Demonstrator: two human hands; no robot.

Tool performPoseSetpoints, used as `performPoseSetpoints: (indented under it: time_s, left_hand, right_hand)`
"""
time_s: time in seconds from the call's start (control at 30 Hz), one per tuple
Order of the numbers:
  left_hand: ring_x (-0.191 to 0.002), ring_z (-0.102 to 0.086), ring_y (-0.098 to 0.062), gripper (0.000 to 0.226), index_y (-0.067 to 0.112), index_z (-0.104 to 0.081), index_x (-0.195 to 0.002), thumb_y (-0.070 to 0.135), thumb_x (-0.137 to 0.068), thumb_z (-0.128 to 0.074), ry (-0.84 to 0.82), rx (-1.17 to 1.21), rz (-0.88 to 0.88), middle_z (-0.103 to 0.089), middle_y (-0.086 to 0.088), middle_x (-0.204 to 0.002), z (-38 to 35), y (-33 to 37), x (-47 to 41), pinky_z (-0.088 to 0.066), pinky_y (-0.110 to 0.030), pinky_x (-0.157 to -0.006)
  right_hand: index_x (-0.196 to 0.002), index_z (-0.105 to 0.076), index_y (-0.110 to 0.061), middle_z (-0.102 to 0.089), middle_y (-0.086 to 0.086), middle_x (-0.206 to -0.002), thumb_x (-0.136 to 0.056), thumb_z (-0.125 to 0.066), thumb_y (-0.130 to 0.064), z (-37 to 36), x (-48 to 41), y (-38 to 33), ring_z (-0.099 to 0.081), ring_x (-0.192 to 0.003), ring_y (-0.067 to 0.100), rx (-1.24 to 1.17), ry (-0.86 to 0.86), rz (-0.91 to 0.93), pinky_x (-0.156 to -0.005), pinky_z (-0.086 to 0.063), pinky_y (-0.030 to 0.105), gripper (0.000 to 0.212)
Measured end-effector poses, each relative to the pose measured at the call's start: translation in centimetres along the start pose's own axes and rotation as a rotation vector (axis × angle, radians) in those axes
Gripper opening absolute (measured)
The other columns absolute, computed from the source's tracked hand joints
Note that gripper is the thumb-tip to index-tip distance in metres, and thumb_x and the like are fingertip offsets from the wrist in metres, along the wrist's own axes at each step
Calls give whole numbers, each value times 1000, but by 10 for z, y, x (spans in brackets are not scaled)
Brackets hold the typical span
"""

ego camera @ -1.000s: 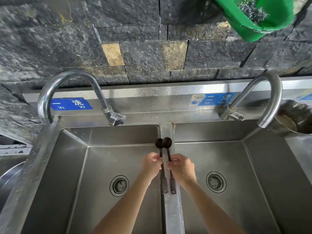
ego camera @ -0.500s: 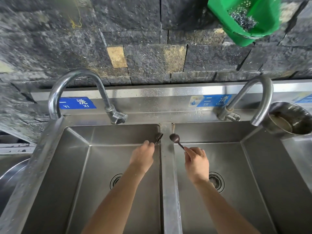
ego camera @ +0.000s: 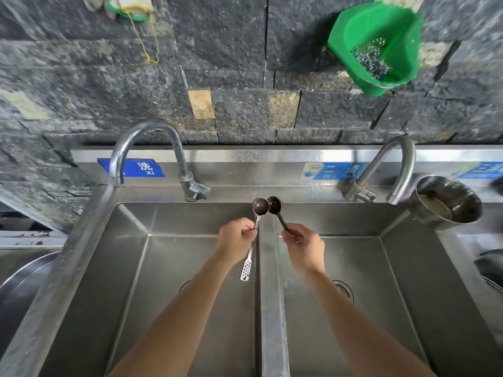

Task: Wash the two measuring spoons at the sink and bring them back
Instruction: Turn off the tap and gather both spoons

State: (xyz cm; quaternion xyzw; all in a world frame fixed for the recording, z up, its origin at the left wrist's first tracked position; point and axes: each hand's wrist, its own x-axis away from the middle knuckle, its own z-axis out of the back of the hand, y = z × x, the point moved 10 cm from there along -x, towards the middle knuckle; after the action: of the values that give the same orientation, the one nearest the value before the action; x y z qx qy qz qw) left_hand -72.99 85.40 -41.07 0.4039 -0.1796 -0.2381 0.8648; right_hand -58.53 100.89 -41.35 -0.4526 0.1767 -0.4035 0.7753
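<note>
Head view looked straight down at a steel double sink [ego camera: 81, 268]. Left hand [ego camera: 236, 242] pinched the left spoon [ego camera: 260, 206] at mid-handle, fingers curled round it. The spoon's perforated handle end stuck out below the hand, over the left basin [ego camera: 163, 268]. Right hand [ego camera: 304, 246] gripped the right spoon [ego camera: 274, 205] by its dark handle, fingers curled, with the handle end hidden inside the hand. Both spoon bowls pointed away from the person and sat side by side above the far end of the divider [ego camera: 268, 281], near the back ledge. Touching or just apart, could not tell. Both bowls looked dark inside and faced up toward the camera.

The hands were apart, one on each side of the divider, the right one over the right basin [ego camera: 394, 268]. Bare forearms came in from the bottom edge and partly covered both drains.

Left tap [ego camera: 152, 129] arched behind the left basin, its spout swung out to the sink's left rim. Right tap [ego camera: 402, 159] arched right, and its spout ended just beside a metal pot [ego camera: 462, 213] at the right back corner. Blue labels [ego camera: 138, 167] were stuck on the backsplash behind each basin. A green bin [ego camera: 351, 36] hung on the dark stone wall [ego camera: 81, 77] at upper right, with a steel scourer [ego camera: 371, 59] inside.
</note>
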Motion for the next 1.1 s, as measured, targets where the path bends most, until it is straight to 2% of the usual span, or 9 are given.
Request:
performPoseSetpoints:
  time_s: [0.03, 0.13, 0.23, 0.37, 0.47, 0.63, 0.8, 0.97, 1.1]
  left_hand:
    - [-80, -72, -23, 13, 9, -74, -100, 15, -90, -68, -3, 36, 16, -78, -6, -95, 4, 1, 1, -57, -29, -80]
    - [-74, -72, -24, 12, 12, -73, -100, 16, -89, -70, -8, 169, 77, -77, -5, -91, 17, 4, 1, -62, -38, -76]
    - [-65, -67, -19, 18, 14, -72, -107, 18, -90, -70, -18, 298, 142, -77, -6, -92, 28, 6, -1, -63, -34, -68]
    - [-63, -69, -11, 16, 23, -70, -106, 24, -90, -71, -18, 373, 111, -77, 2, -88, 53, 23, -9, -60, -25, -61]
    - [-58, -68, 0, 9, 33, -69, -94, 26, -90, -71, -17, 382, 54, -74, 11, -83, 74, 44, -13, -55, -18, -55]
    - [-59, -68, 1, 8, 29, -69, -98, 27, -90, -71, -52, 365, -51, -73, 13, -86, 99, 73, -15, -58, -19, -57]
    - [-73, -73, -13, 18, 21, -70, -108, 27, -91, -70, -160, 321, -154, -74, 8, -97, 97, 102, -6, -61, -23, -66]
    - [-65, -72, -4, 9, 31, -69, -95, 26, -89, -72, -266, 342, -232, -76, 8, -96, 76, 126, 12, -57, -20, -66]
    - [-84, -74, -15, 10, 27, -71, -97, 28, -87, -73, -363, 331, -270, -77, 4, -98, 55, 138, 32, -57, -27, -77]
  right_hand:
    - [-96, -78, -26, -78, -4, -82, -88, -71, -21, -1, -2, -1, -68, -76, 16, -90, -13, -60, -72, -53, 28, 12]
    - [-99, -79, -13, -74, 6, -76, -87, -76, -18, -1, -6, -8, -62, -68, 18, -393, -29, -199, -75, -52, 41, 13]
    - [-91, -78, -9, -67, 7, -72, -88, -76, -15, 3, -4, -32, -56, -66, 18, -548, -39, -203, -69, -47, 36, 7]
    - [-92, -78, -7, -68, 7, -78, -89, -75, -13, 10, 1, -67, -57, -71, 17, -628, -51, -177, -76, -48, 35, 7]
    - [-101, -75, 2, -72, 9, -89, -89, -75, -12, 17, 4, -85, -62, -79, 16, -641, -41, -149, -86, -49, 35, 19]
    - [-105, -72, 7, -72, 11, -97, -88, -74, -4, 33, 12, -108, -65, -86, 16, -645, -1, -109, -96, -51, 37, 20]
    - [-103, -71, 8, -73, 12, -99, -88, -74, 0, 57, 33, -119, -64, -88, 18, -595, 67, -46, -93, -49, 39, 18]
    - [-99, -74, 3, -75, 0, -90, -88, -75, -6, 83, 69, -113, -68, -81, 9, -532, 144, -35, -82, -54, 32, 14]
    - [-95, -74, -1, -68, 2, -80, -87, -76, -6, 101, 100, -102, -64, -75, 12, -511, 228, -57, -80, -53, 31, 10]
